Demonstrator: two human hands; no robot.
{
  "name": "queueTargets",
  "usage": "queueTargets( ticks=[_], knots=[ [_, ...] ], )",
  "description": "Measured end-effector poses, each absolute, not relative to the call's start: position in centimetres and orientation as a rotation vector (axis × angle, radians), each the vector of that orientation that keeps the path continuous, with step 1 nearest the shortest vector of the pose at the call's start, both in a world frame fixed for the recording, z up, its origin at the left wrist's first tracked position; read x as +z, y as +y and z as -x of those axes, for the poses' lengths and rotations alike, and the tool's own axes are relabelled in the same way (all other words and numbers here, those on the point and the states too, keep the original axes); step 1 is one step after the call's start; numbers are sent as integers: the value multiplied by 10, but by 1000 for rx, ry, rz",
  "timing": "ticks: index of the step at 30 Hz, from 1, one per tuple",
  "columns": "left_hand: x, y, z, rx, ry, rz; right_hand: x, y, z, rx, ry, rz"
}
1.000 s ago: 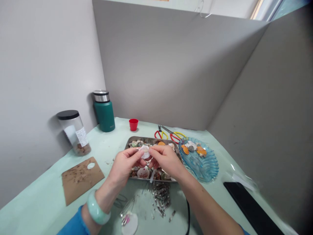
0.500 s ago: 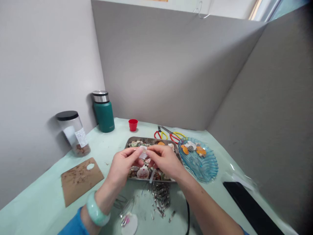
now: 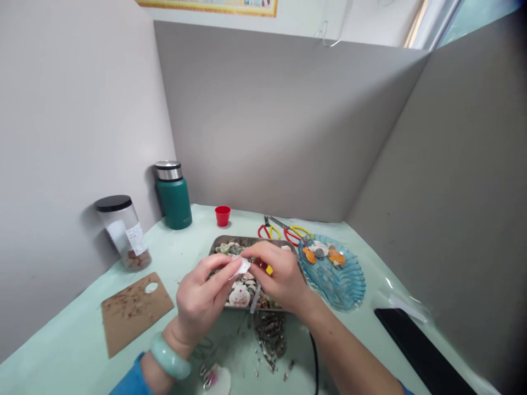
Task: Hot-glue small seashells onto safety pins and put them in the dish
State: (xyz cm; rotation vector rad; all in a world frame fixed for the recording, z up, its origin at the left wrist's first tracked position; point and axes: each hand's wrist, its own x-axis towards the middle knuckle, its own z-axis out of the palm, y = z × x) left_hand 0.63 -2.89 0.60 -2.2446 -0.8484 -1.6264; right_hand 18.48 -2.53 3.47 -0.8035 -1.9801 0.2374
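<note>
My left hand, with a pale green bangle on the wrist, pinches a small flat white piece that looks like shell. My right hand has its thumb and fingers closed at the right edge of the same piece. Both hands are over a metal tray of mixed shells, hiding part of it. A pale fan-shaped shell lies near the tray's front. A translucent strip leans over the front rim.
Metal clips lie before the tray, near a white disc and black cable. A blue plate holds shells. Behind are scissors and a red cup. Left: green bottle, jar, brown board.
The view has tilted up slightly. The white piece has turned so more of its flat face shows, and my left hand has shifted a little left.
</note>
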Motion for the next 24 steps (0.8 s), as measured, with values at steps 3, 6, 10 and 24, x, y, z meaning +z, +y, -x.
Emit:
queueTargets(
  ticks=[3, 6, 10, 24],
  knots=[
    [6, -31, -8, -1637, -847, 2227, 32, -25, -187, -11, -2044, 712],
    [8, -30, -13, -1820, -987, 2322, 32, -23, -187, -57, -2055, 739],
    [11, -24, -19, -2206, -1558, 2590, 33, -21, -185, 103, -2053, 922],
    [5, -14, -20, -2566, -2335, 2624, 30, -19, -185, 599, -1935, 1266]
  ],
)
